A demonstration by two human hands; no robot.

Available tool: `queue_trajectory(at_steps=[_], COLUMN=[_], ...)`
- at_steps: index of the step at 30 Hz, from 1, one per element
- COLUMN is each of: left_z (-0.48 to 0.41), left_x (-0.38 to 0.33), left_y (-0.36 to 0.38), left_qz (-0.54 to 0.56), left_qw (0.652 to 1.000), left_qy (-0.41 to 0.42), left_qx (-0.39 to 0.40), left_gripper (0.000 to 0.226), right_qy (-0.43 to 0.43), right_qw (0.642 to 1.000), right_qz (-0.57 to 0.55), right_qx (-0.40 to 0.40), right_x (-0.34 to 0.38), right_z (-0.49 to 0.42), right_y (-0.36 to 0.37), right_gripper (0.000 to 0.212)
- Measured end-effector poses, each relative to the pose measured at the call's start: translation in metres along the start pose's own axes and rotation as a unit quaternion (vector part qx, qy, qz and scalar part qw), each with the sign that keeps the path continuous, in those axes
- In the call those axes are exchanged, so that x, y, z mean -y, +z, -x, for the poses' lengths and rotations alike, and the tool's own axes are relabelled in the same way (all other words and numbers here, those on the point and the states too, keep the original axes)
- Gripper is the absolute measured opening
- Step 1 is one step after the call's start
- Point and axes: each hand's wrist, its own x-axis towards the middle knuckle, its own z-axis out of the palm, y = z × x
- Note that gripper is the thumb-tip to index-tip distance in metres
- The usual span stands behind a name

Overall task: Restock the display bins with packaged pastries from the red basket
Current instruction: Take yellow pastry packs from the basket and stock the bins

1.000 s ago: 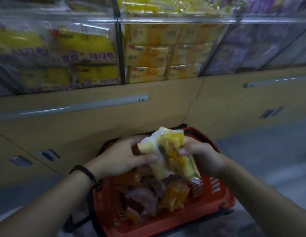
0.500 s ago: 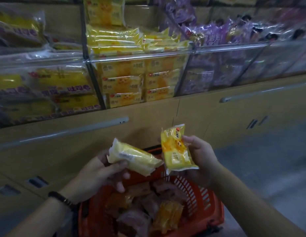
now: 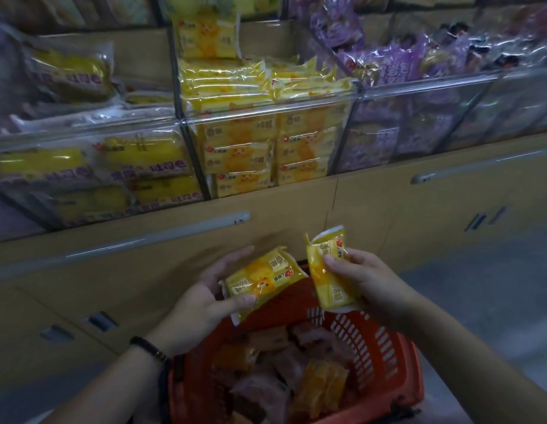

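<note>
Grip has just split: left hand (image 3: 202, 301) holds a yellow packet (image 3: 261, 278), right hand (image 3: 368, 281) pinches a second packet (image 3: 329, 280), apart over the red basket (image 3: 388, 350), likely bound for the yellow bin (image 3: 266, 148) ahead.

Dim, soft picture; glare streaks the clear bin fronts (image 3: 266, 113); edges bend and blur.

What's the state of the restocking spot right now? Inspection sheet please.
Surface: no worktop; tan cabinet front below the bins.
Job's things: red basket holds orange and purplish packs; middle bin stacked with yellow packs.
Clutter: nothing seen.
Grips: left grip holds a yellow pack flat; right grip pinches a second yellow pack upright.
Cables: nothing seen.
Surroundings: purple packs in the bin to the right, larger yellow packs to the left, grey floor.
</note>
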Motion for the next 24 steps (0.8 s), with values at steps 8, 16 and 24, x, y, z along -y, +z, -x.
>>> queue_trajectory(at_steps=[8, 16, 24], left_z=[-0.004, -0.011, -0.011], left_x=[0.014, 0.004, -0.006], left_y=[0.007, 0.016, 0.008], left_qz=[0.161, 0.245, 0.247], left_qw=[0.975, 0.95, 0.96], left_qy=[-0.153, -0.17, -0.069], left_qx=[-0.015, -0.096, -0.108], left_gripper=[0.122, 0.044, 0.054], right_qy=[0.019, -0.003, -0.043], right_qw=[0.999, 0.996, 0.994], right_qz=[-0.02, 0.046, 0.069], right_qx=[-0.021, 0.072, 0.072], right_x=[-0.015, -0.02, -0.003], right_z=[-0.005, -0.007, 0.003], right_y=[0.011, 0.012, 0.012], right_gripper=[0.034, 0.043, 0.04])
